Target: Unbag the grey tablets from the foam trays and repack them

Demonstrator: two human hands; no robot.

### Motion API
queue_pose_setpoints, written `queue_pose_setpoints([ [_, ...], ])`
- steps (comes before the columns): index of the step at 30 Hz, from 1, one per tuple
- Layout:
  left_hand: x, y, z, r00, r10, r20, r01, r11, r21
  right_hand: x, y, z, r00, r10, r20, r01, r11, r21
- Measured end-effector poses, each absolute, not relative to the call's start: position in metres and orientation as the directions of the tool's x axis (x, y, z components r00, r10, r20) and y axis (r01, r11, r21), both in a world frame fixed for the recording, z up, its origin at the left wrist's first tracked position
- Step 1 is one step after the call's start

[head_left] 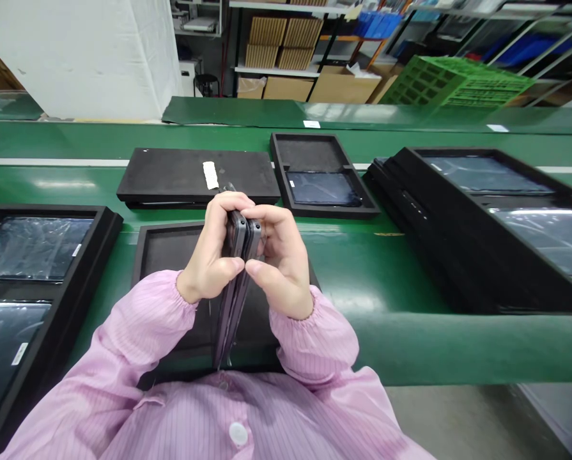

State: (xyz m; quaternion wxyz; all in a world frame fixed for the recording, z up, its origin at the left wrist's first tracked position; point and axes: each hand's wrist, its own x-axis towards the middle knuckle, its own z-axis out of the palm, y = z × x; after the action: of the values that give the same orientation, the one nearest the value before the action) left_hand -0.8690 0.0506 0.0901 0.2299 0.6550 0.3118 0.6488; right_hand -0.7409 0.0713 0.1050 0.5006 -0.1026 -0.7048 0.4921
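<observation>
Two thin dark tablets stand on edge side by side in front of my chest. My left hand (213, 259) is closed on the left tablet (238, 235), thumb at its near edge and fingers over the far top. My right hand (284, 262) grips the right tablet (254, 237) in the same way. The two touch or nearly touch along their upper ends, and their outer faces are mostly hidden by my hands. Below them lies a black foam tray (165, 246), partly covered by my arms.
On the green conveyor belt (357, 268) lie a closed black tray (170, 169) with a white label, a tray (307, 150) holding one tablet, and stacked trays (410, 223) at right. Another tray (101, 236) with film-covered tablets is at left. A green crate (458, 80) stands beyond.
</observation>
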Motion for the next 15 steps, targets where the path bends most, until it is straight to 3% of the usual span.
queue_pose_setpoints([
  [15, -0.8673, 0.0476, 0.0891, -0.058, 0.714, 0.698, -0.028, -0.7, 0.713, -0.7409, 0.0682, 0.1008, -0.483, 0.643, 0.594, -0.403, 0.439, -0.803],
])
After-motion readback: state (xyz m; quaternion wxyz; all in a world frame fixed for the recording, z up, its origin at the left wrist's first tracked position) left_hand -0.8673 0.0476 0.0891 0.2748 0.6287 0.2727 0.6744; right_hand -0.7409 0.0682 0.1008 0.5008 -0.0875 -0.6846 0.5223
